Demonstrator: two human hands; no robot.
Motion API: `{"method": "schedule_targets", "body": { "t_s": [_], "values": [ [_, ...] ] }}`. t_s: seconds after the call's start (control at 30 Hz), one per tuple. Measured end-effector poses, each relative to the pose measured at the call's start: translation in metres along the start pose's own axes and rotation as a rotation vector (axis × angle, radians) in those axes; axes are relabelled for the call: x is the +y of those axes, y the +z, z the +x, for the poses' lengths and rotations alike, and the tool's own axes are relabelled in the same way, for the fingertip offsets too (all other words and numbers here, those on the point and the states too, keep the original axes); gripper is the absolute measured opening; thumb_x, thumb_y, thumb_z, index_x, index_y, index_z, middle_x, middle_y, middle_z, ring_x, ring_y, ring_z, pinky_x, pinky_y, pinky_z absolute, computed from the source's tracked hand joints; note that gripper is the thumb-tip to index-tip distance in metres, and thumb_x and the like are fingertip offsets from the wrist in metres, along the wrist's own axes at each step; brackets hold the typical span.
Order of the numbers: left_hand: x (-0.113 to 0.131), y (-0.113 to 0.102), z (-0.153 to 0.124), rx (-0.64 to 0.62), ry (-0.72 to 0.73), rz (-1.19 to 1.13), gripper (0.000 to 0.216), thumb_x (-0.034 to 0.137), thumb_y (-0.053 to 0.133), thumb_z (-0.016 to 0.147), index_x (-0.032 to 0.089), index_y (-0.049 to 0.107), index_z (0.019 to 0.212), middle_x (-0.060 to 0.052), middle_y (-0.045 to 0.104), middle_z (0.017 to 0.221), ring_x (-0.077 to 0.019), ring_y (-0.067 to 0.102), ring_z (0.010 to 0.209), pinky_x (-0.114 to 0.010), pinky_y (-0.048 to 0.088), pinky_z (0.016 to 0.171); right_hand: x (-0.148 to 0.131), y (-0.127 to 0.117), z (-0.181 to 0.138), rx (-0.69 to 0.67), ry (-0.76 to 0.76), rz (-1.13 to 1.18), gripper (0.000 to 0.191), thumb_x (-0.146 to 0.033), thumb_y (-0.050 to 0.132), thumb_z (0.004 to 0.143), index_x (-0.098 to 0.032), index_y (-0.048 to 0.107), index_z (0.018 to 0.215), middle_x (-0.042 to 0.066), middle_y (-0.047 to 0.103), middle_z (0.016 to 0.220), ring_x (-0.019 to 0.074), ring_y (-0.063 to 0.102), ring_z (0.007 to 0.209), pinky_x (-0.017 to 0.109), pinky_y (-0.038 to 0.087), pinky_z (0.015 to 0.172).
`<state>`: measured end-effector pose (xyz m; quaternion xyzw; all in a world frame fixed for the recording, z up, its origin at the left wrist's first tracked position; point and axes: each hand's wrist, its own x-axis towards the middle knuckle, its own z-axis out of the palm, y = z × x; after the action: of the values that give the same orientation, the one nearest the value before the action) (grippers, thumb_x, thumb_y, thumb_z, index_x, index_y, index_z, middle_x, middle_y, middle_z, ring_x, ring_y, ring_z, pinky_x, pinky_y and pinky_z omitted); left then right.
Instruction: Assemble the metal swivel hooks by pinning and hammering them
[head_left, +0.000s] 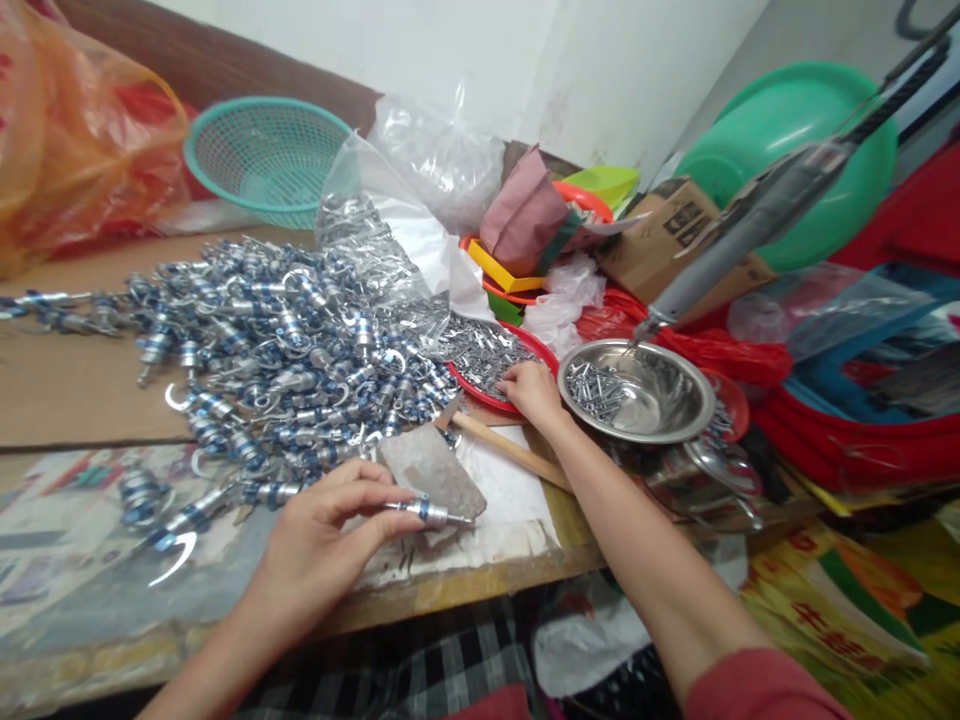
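Note:
Between the thumb and fingers of my left hand (341, 530) is a small silver metal fitting with blue bands (427, 511), a thin pin sticking out to the right. It lies over the front edge of a grey stone slab (439, 465). My right hand (531, 392) reaches into a red tray (541, 350) of small loose metal pieces (484, 350). Its fingers are drawn together among the pieces; what they pinch is too small to make out. A hammer (517, 452) with a wooden handle lies between the slab and my right forearm.
A large heap of similar fittings (277, 350), many with curved hooks, spreads at left. A steel bowl (660, 400) with metal pins stands right of the tray. A grey rod-like tool (735, 240) slants above it. Behind are a turquoise basket (266, 150) and plastic bags (442, 160).

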<state>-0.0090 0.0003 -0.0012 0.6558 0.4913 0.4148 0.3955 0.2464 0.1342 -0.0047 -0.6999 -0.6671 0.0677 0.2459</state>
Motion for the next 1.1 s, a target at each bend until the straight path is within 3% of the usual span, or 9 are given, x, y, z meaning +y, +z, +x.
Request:
{"method": "schedule_targets", "body": {
  "t_s": [0.13, 0.23, 0.33, 0.43, 0.63, 0.83, 1.0, 1.1],
  "values": [
    [-0.002, -0.004, -0.003, -0.03, 0.001, 0.016, 0.011, 0.03, 0.072, 0.066, 0.032, 0.077, 0.076, 0.0, 0.069, 0.075, -0.0172, 0.062, 0.069, -0.022, 0.046, 0.064, -0.003, -0.012, -0.011, 0.083, -0.007, 0.085, 0.011, -0.021, 0.062, 0.075, -0.017, 0.072, 0.071, 0.009, 0.07, 0.083, 0.0226, 0.061, 0.088, 0.034, 0.043, 0.082],
    [-0.001, -0.005, -0.004, -0.036, 0.023, 0.02, 0.012, 0.029, 0.071, 0.067, 0.032, 0.077, 0.076, -0.001, 0.069, 0.075, -0.0178, 0.063, 0.071, -0.023, 0.045, 0.065, -0.022, -0.021, -0.042, 0.108, -0.039, 0.213, 0.019, -0.026, 0.054, 0.081, -0.015, 0.07, 0.083, 0.009, 0.07, 0.088, 0.019, 0.063, 0.083, 0.03, 0.048, 0.076],
    [0.001, -0.003, -0.005, -0.005, 0.015, 0.007, 0.013, 0.028, 0.072, 0.066, 0.03, 0.077, 0.078, -0.001, 0.07, 0.073, -0.0187, 0.063, 0.07, -0.024, 0.046, 0.065, -0.055, -0.022, -0.089, 0.01, -0.112, 0.403, 0.012, -0.024, 0.06, 0.076, -0.016, 0.069, 0.079, 0.003, 0.071, 0.077, 0.014, 0.065, 0.071, 0.025, 0.052, 0.067],
    [0.001, 0.0, -0.005, 0.061, -0.034, 0.005, 0.024, 0.027, 0.075, 0.062, 0.027, 0.076, 0.086, 0.0, 0.069, 0.066, -0.0185, 0.061, 0.063, -0.025, 0.046, 0.061, -0.083, -0.016, -0.129, -0.13, -0.161, 0.778, 0.006, -0.017, 0.062, 0.072, -0.016, 0.065, 0.077, 0.001, 0.069, 0.073, 0.0127, 0.064, 0.066, 0.023, 0.053, 0.062],
    [0.0, 0.001, -0.006, 0.017, 0.038, -0.046, 0.018, 0.026, 0.072, 0.067, 0.03, 0.076, 0.084, -0.001, 0.072, 0.076, -0.0188, 0.063, 0.072, -0.025, 0.046, 0.066, -0.094, -0.005, -0.147, -0.192, -0.07, 1.083, 0.014, -0.016, 0.064, 0.069, -0.019, 0.055, 0.078, -0.002, 0.064, 0.066, 0.0107, 0.062, 0.061, 0.02, 0.053, 0.056],
    [-0.001, -0.001, -0.01, -0.027, -0.034, -0.155, 0.013, 0.028, 0.071, 0.069, 0.033, 0.076, 0.08, 0.0, 0.071, 0.075, -0.0171, 0.062, 0.072, -0.023, 0.046, 0.067, -0.084, -0.005, -0.156, -0.059, -0.253, 0.979, 0.023, -0.018, 0.065, 0.074, -0.02, 0.055, 0.095, 0.002, 0.067, 0.08, 0.0129, 0.066, 0.07, 0.023, 0.055, 0.064],
    [0.004, -0.005, -0.01, -0.026, -0.104, -0.186, 0.01, 0.031, 0.073, 0.067, 0.033, 0.077, 0.075, 0.001, 0.073, 0.076, -0.0179, 0.063, 0.074, -0.023, 0.047, 0.068, -0.068, -0.01, -0.163, 0.185, -0.797, 0.544, 0.029, -0.005, 0.06, 0.077, -0.017, 0.06, 0.103, 0.009, 0.067, 0.093, 0.0162, 0.064, 0.086, 0.027, 0.054, 0.073],
    [0.009, -0.007, -0.01, -0.048, -0.061, -0.098, 0.009, 0.031, 0.071, 0.068, 0.032, 0.077, 0.075, 0.0, 0.073, 0.075, -0.0186, 0.064, 0.071, -0.023, 0.047, 0.065, -0.063, -0.015, -0.161, 0.225, -0.945, 0.416, 0.031, -0.003, 0.049, 0.081, -0.016, 0.061, 0.107, 0.011, 0.068, 0.097, 0.0171, 0.063, 0.091, 0.028, 0.054, 0.074]
  ]
}}
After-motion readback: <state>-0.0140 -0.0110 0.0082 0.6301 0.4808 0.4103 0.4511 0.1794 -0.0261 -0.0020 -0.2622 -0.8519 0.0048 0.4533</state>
